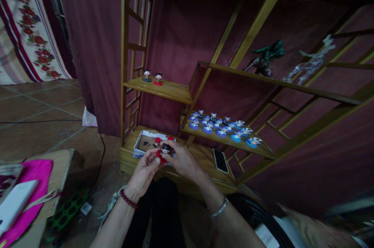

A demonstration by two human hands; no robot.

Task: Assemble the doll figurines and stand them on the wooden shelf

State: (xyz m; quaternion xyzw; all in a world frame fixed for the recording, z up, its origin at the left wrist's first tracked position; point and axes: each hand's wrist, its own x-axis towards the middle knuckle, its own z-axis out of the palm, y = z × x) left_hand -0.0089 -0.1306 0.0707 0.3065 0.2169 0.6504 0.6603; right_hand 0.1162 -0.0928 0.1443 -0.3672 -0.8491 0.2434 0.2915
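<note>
A small black-haired figurine [165, 148] is held between my two hands, above the front edge of the lowest shelf. My left hand [148, 166] pinches its round red base [160, 156]. From the other side, the fingers of my right hand [182, 160] close on the figurine's head. Just behind my hands lies a shallow open box [140, 148] holding small dark and red pieces; my hands hide part of it. Two similar figurines stand on the small shelf above: one on a grey base [147, 76], one on a red base [158, 79].
Several blue-based figurines [208, 127] crowd the middle shelf [198, 132] at the right. A phone [220, 160] lies on the lowest shelf. Two sculptures, one green-topped [267, 55] and one clear [311, 61], stand higher up. At the left is a low bench [62, 170] with a pink cloth [43, 170].
</note>
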